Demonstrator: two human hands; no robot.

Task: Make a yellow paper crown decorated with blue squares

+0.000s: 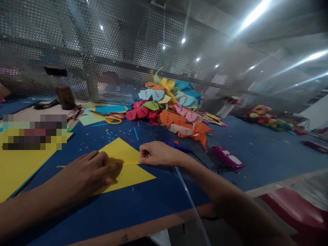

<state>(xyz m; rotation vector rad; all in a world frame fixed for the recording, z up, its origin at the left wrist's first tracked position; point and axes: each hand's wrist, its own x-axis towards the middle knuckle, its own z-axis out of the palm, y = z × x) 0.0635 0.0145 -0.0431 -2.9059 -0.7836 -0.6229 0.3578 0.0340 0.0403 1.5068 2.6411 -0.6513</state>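
Note:
A piece of yellow paper lies on the blue tabletop with a crease running across its middle and pointed corners at the top and lower right. My left hand rests on its left part, fingers stretched out along the crease and casting a shadow. At the crease's right end, my right hand is closed with curled fingers, thumb and finger on the paper's edge. Just past the right wrist is a dark blue paper piece. Scissors with yellow and red handles lie beyond the paper.
Colourful folded paper shapes are heaped at the back. Large yellow sheets are stacked at left, near a dark-lidded jar. A purple case lies to the right. A red stool stands beyond the table edge.

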